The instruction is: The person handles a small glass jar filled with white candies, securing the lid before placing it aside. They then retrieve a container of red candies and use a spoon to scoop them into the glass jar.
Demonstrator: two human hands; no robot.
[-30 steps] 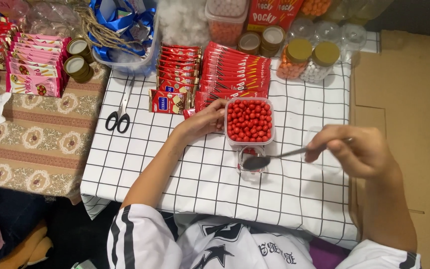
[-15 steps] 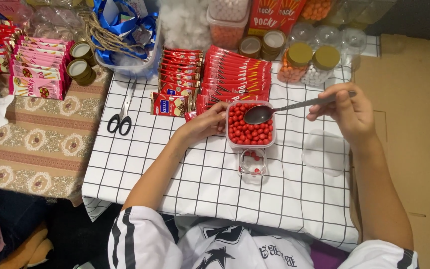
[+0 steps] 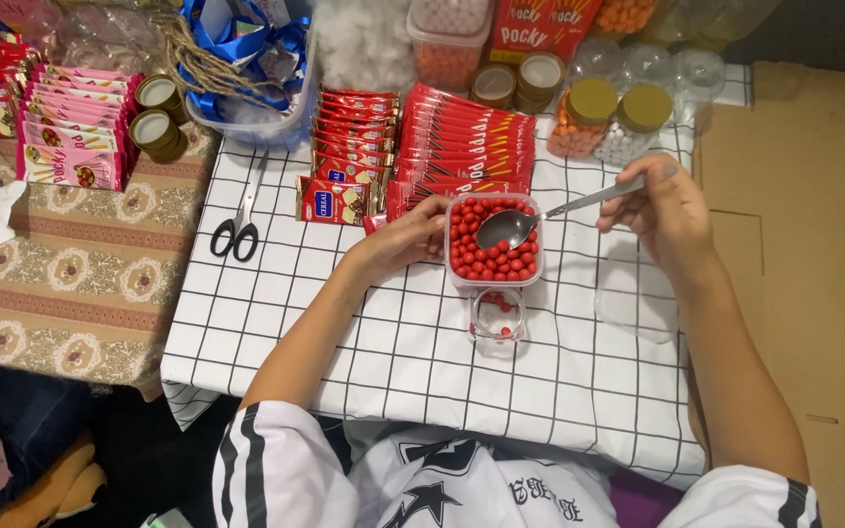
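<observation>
Gripping: right hand (image 3: 665, 210) is pinching the long metal spoon (image 3: 550, 215) by its handle end.
Axis: spoon bowl is pointing away leftward, dipping into the clear tub of red round candies (image 3: 493, 244).
Steadying: left hand (image 3: 405, 238) is clasping the tub's far wall.
Jar: small clear glass jar (image 3: 497, 318) is sitting just below the bowl, nearer the body.

even overhead light, soft shadows, sharp centre, dim lower-left corner.
</observation>
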